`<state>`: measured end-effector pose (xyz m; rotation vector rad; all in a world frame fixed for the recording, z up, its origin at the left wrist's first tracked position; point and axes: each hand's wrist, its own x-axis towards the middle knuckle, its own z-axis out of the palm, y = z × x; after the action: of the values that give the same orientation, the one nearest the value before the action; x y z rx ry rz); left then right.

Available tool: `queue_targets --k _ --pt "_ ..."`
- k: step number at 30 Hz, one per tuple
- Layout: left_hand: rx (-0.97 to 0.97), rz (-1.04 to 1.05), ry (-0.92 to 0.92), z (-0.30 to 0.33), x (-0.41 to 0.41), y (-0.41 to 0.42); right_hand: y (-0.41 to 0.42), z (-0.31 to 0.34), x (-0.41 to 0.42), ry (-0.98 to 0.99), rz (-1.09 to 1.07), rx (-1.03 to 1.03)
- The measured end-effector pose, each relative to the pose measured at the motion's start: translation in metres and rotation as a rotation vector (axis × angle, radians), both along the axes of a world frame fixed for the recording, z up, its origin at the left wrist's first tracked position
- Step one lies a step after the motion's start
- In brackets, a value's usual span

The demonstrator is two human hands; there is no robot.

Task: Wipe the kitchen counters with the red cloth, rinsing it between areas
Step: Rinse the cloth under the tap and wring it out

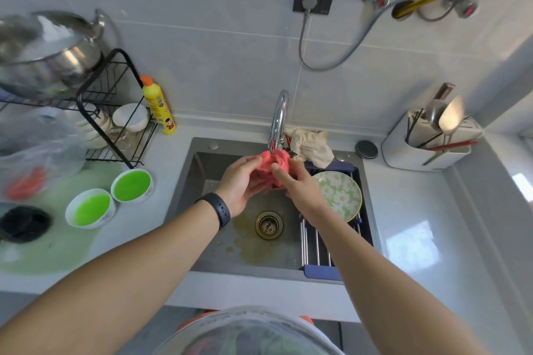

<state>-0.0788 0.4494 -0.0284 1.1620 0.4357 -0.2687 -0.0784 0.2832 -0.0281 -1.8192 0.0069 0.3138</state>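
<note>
Head view: both hands, left hand (241, 184) and right hand (297, 187), fingers clamped on red cloth (272, 166) under faucet (278, 121); rinsing step, green spill (57, 251) left of faucet unwiped.

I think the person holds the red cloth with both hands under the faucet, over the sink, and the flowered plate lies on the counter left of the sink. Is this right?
Not quite. In the head view both hands, left hand and right hand, do hold the red cloth under the faucet over the sink, but the flowered plate rests on the rack at the sink's right side, not on the counter.
</note>
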Motion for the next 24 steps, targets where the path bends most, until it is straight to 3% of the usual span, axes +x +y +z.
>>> queue_targets --k 4,8,14,17,20,24 --pt "0.127 0.018 -0.069 0.006 -0.003 0.002 -0.001 -0.007 0.004 0.249 -0.080 0.249" --pt "0.288 0.180 -0.077 0.010 0.005 0.022 -0.012 -0.010 0.010 0.213 -0.285 0.195" --pt "0.425 -0.049 -0.177 0.014 -0.001 0.033 0.016 0.005 -0.006 0.317 0.023 0.178" --pt "0.498 -0.099 -0.228 0.014 -0.006 0.036 0.037 0.001 -0.012 0.212 0.083 0.125" --pt "0.662 -0.128 -0.323 0.015 -0.005 0.046 0.042 -0.009 -0.009 -0.017 0.054 -0.173" --pt "0.666 -0.086 -0.322 0.018 0.001 0.055 0.038 -0.002 -0.011 -0.187 0.041 -0.324"
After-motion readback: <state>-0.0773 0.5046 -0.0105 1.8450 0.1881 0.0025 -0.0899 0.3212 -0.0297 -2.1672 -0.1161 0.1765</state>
